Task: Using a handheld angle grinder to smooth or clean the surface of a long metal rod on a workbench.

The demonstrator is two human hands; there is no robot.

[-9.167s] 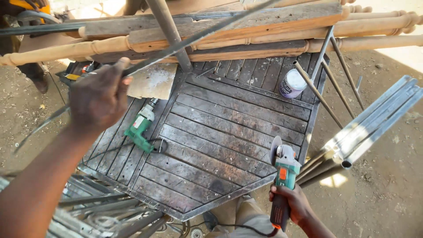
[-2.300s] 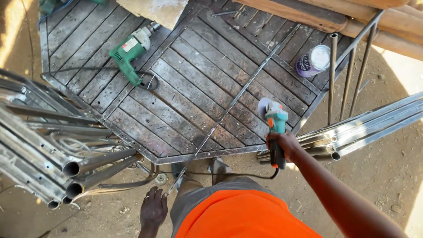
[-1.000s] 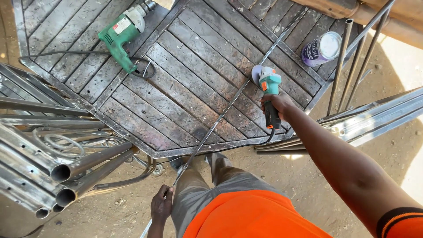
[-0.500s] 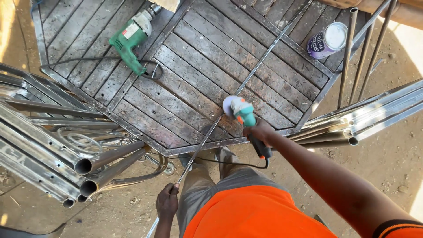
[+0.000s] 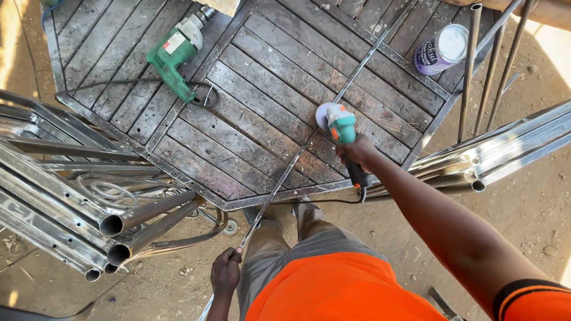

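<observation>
Long thin steel rod [image 5: 309, 139] runs from the closed fingers of the left hand [image 5: 225, 274], low beside the knee, up across the slatted grey metal tabletop [image 5: 196, 154]. Farther up, right hand [image 5: 357, 151] fingers grip a teal angle grinder [image 5: 340, 128], its disc seemingly on the rod: grinding appears underway; steady pressure along the rod likely comes next. Beyond lie a green electric drill [image 5: 172, 56] and purple can [image 5: 443, 49].
</observation>
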